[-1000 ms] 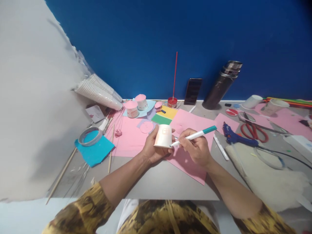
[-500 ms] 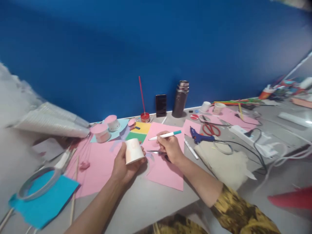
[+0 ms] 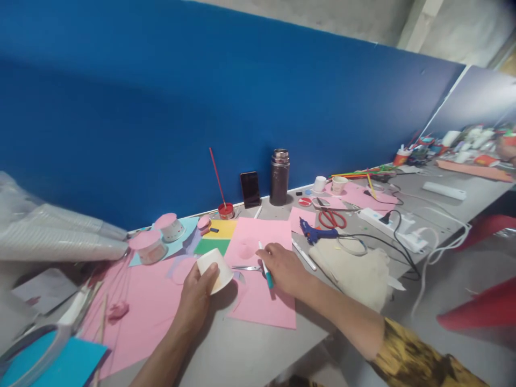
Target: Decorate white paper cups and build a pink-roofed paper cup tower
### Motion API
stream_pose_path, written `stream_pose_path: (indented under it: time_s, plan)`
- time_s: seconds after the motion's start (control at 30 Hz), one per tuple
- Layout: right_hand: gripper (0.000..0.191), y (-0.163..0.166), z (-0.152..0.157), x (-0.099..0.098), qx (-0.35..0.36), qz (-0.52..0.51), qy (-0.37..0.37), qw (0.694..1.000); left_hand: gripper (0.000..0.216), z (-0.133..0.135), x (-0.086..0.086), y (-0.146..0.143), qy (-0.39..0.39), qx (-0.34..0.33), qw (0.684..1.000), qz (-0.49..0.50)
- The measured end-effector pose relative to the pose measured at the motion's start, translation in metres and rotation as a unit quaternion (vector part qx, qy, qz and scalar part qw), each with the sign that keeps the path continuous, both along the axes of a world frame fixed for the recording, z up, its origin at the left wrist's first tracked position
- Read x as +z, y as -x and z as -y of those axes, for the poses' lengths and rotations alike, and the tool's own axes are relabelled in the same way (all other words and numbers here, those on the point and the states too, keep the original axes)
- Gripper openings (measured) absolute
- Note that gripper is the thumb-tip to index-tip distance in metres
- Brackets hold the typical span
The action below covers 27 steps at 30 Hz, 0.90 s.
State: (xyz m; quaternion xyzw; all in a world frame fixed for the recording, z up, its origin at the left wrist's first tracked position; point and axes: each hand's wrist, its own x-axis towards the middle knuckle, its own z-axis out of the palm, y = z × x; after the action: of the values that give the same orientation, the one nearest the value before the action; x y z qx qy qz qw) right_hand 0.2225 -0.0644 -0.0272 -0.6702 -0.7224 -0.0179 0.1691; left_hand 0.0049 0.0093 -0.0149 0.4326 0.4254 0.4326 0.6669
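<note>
My left hand [image 3: 196, 294] is wrapped round a small white paper cup [image 3: 215, 269], held tilted just above the grey table [image 3: 258, 349]. My right hand [image 3: 282, 266] rests palm down on a pink paper sheet [image 3: 262, 301], its fingers over a white marker with a teal cap [image 3: 265, 263] that lies against the sheet. Small silver scissors [image 3: 245, 267] lie on the same sheet, between the cup and my right hand.
Left: stacked white cups in plastic [image 3: 60, 242], two pink-topped cups [image 3: 159, 236], a tape roll on blue paper [image 3: 36, 349]. Behind: red paint pot with stick [image 3: 226, 209], phone [image 3: 250, 189], dark flask [image 3: 279, 177]. Right: blue glue gun [image 3: 314, 232], red scissors [image 3: 331, 218], power strip with cables [image 3: 387, 223], cloth [image 3: 358, 269].
The view has swung right and up. My right hand lowered the marker from a writing grip near the cup down flat onto the pink sheet. The left hand still holds the cup.
</note>
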Motion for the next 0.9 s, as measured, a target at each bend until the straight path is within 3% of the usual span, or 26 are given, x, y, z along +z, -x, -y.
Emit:
stream_pose_path:
  time_s: [0.13, 0.3, 0.7, 0.9]
  plan:
    - [0.027, -0.007, 0.008, -0.006, -0.001, 0.009, -0.017, 1.0, 0.053, 0.001, 0.001, 0.001, 0.02, -0.023, 0.999, 0.018]
    - [0.034, -0.015, 0.013, -0.019, 0.004, -0.025, -0.034, 0.999, 0.032, -0.002, 0.008, -0.002, 0.088, 0.011, 0.994, 0.067]
    - [0.029, -0.026, 0.007, -0.032, -0.045, -0.075, -0.096, 0.992, 0.039, -0.004, 0.022, -0.003, 0.169, -0.023, 0.98, 0.102]
    - [0.033, -0.025, 0.007, -0.031, -0.043, -0.085, -0.126, 0.987, 0.044, -0.007, 0.012, 0.001, 0.154, -0.037, 0.984, 0.086]
